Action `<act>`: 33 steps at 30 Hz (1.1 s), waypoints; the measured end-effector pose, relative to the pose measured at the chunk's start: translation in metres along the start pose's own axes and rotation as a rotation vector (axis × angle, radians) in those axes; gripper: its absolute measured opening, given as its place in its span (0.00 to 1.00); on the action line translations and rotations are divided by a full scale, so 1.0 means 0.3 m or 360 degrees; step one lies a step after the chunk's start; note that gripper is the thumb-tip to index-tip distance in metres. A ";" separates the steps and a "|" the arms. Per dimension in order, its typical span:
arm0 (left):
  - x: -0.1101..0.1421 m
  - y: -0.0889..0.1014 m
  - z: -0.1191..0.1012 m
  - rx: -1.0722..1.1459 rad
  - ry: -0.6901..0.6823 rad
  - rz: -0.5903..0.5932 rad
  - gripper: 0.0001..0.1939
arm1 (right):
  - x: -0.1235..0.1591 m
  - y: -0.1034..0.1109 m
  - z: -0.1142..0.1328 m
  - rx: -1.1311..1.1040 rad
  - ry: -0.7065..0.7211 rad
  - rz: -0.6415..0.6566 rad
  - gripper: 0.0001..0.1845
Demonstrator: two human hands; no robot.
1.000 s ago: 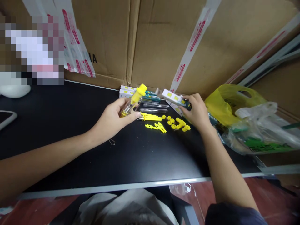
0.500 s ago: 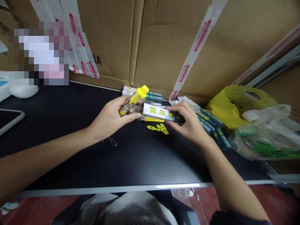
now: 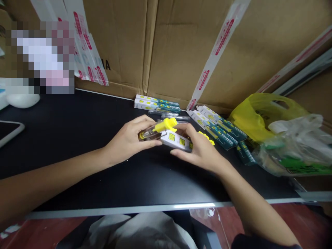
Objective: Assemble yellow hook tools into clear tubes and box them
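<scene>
My left hand (image 3: pixel 133 136) is closed around a tubular spring scale (image 3: pixel 149 132), with a clear barrel and a yellow cap (image 3: pixel 169 123) pointing up and right. The fingers of my right hand (image 3: pixel 198 145) grip a white and green printed carton (image 3: pixel 175 139). Its white end faces the spring scale, and the cap overlaps that end from my viewpoint. Whether the two touch I cannot tell. Behind my hands lie clear tubes (image 3: pixel 175 117) on the black table. Small yellow plastic pieces (image 3: pixel 206 137) show just beyond my right hand, partly hidden by it.
Two similar cartons (image 3: pixel 157 104) lie at the back, and several more (image 3: pixel 218 127) lie to the right. A yellow plastic bag (image 3: pixel 249 117) and a clear bag (image 3: pixel 287 152) stand at the right. Large cardboard (image 3: pixel 176 52) walls the back. A white-edged device (image 3: pixel 11 133) lies left.
The spring scale has tipped lower toward the carton, its cap moving down and right. Both hands have moved slightly toward me, and the carton's white end now sits lower, beside the scale.
</scene>
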State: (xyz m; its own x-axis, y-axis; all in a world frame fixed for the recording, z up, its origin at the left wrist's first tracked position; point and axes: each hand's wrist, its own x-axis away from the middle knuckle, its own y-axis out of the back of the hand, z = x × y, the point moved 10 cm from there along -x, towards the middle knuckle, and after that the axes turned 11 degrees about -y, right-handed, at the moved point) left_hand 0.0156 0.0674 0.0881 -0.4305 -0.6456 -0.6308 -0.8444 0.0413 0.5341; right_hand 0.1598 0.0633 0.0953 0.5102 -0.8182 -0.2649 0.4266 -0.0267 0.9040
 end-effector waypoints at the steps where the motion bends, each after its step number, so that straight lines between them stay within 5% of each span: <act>1: 0.006 -0.017 -0.004 0.0030 0.0002 0.0035 0.18 | 0.005 -0.009 0.018 0.0066 -0.0009 -0.0029 0.31; 8: 0.027 -0.071 -0.016 0.0089 0.0083 0.0160 0.14 | 0.028 -0.020 0.078 0.0410 0.0021 -0.0367 0.22; 14: 0.025 -0.069 -0.002 0.0119 0.0187 0.0168 0.15 | 0.031 -0.012 0.085 0.0460 0.0098 -0.0358 0.14; 23: 0.043 -0.096 0.046 0.0218 0.0415 0.0377 0.20 | 0.026 0.105 0.039 0.0573 0.0211 -0.0638 0.15; 33: 0.050 -0.109 0.059 0.0054 0.0415 0.0473 0.21 | 0.043 0.049 0.090 0.0944 0.0543 -0.0500 0.17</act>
State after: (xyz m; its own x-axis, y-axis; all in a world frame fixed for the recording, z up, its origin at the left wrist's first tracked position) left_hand 0.0313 0.0698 0.0513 -0.5661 -0.7734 -0.2853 -0.7073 0.2779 0.6500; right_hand 0.1525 0.0370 0.1141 0.6750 -0.5002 -0.5424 0.1659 -0.6134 0.7721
